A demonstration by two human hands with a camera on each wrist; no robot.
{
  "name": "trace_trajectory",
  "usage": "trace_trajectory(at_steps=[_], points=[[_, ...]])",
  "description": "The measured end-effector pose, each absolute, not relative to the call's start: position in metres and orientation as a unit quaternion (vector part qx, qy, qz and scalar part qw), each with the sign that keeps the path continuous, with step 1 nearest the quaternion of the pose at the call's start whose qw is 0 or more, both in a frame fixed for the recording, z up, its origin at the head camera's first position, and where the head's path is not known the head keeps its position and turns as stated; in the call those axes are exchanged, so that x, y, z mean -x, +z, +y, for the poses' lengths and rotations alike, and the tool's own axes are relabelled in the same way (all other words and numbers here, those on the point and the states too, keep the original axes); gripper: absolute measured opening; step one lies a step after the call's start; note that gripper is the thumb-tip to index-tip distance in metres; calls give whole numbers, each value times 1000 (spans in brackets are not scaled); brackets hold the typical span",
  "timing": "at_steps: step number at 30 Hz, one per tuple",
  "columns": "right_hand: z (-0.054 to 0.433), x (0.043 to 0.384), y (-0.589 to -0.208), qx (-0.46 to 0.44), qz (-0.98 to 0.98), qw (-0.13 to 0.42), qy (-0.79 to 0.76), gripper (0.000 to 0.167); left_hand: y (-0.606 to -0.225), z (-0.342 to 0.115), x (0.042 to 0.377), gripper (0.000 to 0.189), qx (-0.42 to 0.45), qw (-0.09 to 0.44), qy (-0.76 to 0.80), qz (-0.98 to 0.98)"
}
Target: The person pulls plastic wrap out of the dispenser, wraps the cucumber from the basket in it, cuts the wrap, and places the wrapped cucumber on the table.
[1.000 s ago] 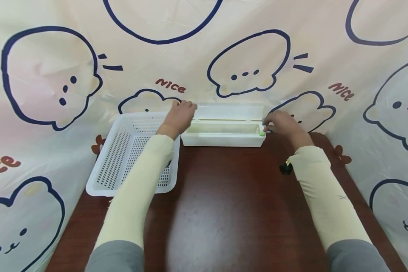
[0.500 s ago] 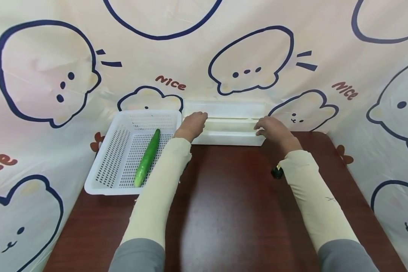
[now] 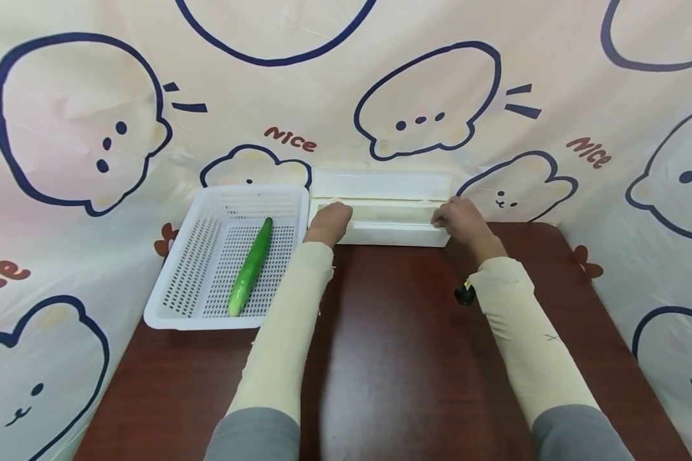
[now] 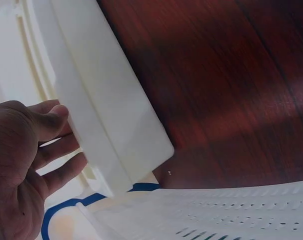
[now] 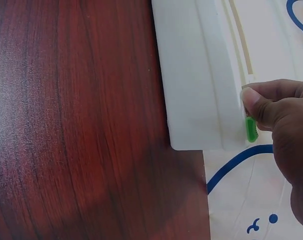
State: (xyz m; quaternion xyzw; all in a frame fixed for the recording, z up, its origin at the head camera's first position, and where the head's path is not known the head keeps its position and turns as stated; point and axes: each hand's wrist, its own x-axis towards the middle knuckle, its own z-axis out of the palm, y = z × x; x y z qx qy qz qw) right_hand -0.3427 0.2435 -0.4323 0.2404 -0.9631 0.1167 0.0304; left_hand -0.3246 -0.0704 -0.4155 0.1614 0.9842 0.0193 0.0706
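Observation:
A long white cling film dispenser point(image 3: 396, 234) lies against the wall, its lid point(image 3: 380, 184) raised at the back. My left hand point(image 3: 330, 223) is at its left end. In the left wrist view that thumb and forefinger meet at the dispenser's inner edge, with the other fingers spread. At the opposite end my right hand point(image 3: 466, 221) pinches the inner edge with thumb and forefinger, just beside a green slider point(image 5: 251, 130). Whether clear film is between the fingertips, I cannot tell. A green cucumber point(image 3: 250, 266) lies inside the white perforated basket point(image 3: 175, 320).
The basket stands left of the dispenser, near its left end. Dark reddish wood covers the tabletop point(image 3: 392, 358). A cloth point(image 3: 334, 96) with cartoon outlines hangs behind and at both sides. A small black device point(image 3: 464, 295) hangs by the right sleeve.
My left hand has come right and down from above the dispenser's left end to its edge, uncovering the cucumber. The right hand has shifted slightly left onto the right end, hiding the green slider.

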Motion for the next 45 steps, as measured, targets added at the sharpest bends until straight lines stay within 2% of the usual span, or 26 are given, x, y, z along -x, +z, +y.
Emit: trace_trajectory(at_steps=[20,33,38,45], points=[[239,354,-441,-189,-972,15,140,17,-420,-81,336,25,-152,63,69,984],[240,359,-433,-183,-972,-45,140,19,-421,-81,341,25,-165,73,54,982],[242,361,-425,-210,-964,-76,143,18,-421,-81,343,24,-159,79,48,983],[248,363,-423,-233,-962,-89,113,18,-424,-80,345,23,-169,85,48,981]])
